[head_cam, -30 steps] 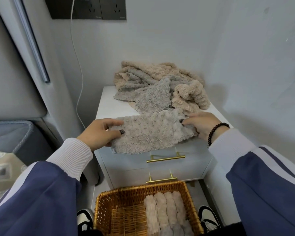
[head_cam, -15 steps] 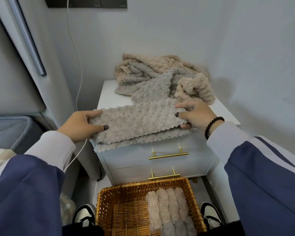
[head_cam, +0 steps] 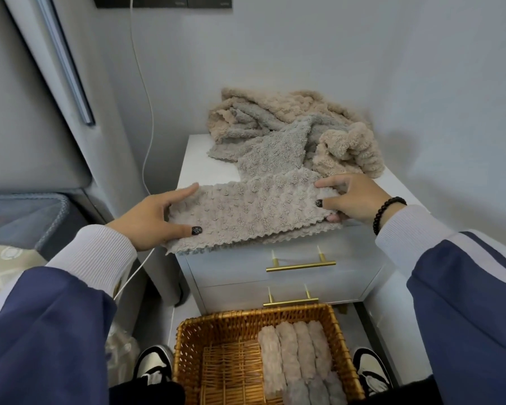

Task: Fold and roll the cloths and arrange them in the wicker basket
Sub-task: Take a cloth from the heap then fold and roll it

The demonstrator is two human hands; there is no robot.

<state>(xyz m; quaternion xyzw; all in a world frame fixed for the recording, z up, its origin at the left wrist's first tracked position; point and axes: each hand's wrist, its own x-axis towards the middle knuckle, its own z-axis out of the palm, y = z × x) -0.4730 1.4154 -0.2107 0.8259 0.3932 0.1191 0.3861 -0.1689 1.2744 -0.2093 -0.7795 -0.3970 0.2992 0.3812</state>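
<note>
A: Nearest, below and between the two hands?
B: Wicker basket (head_cam: pixel 187 343) on the floor; rolled cloths (head_cam: pixel 297 355) side by side in its right half, beige ones behind, grey ones in front. Woven base bare in the left half. One shoe (head_cam: pixel 154 365) outside each side wall.

A: Between basket and hands?
B: White nightstand (head_cam: pixel 348 276), two drawer fronts with brass handles (head_cam: pixel 301 266).

A: Left hand (head_cam: pixel 155 219)?
B: Pinching the left end of a folded grey-beige cloth (head_cam: pixel 251 211), thumb on top, fingers extended along its far edge. That end overhanging the nightstand's left front corner.

A: Right hand (head_cam: pixel 354 198)?
B: Gripping the cloth's right end, thumb over the top layer, fingertips under it; beaded bracelet (head_cam: pixel 387 213) at the wrist. Cloth stretched between both hands, folded lengthwise, scalloped edges facing forward.

A: Beyond the hands?
B: Heap of unfolded cloths (head_cam: pixel 289 133), beige and grey mixed, at the back of the nightstand, touching the folded cloth's far edge. Past the left hand, white cable (head_cam: pixel 146 112) hanging down the wall.
</note>
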